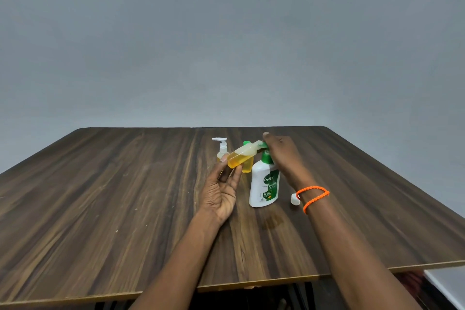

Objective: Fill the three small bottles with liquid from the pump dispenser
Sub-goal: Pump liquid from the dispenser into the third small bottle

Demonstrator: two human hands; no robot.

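Observation:
A white pump dispenser (264, 184) with a green label and green pump head stands upright on the wooden table (125, 196). My right hand (281, 156) rests on top of the pump head. My left hand (221, 191) holds a small clear bottle (241, 157), tilted, partly filled with yellow liquid, its open mouth against the green nozzle. Behind it stand a small bottle with a white pump top (222, 148) and a small yellow bottle with a green cap (247, 166), both partly hidden.
A small white cap (294, 199) lies on the table just right of the dispenser, beside my right wrist with its orange band. A faint wet stain (271, 221) marks the wood in front of the dispenser. A grey object (448, 284) sits below the table's right corner.

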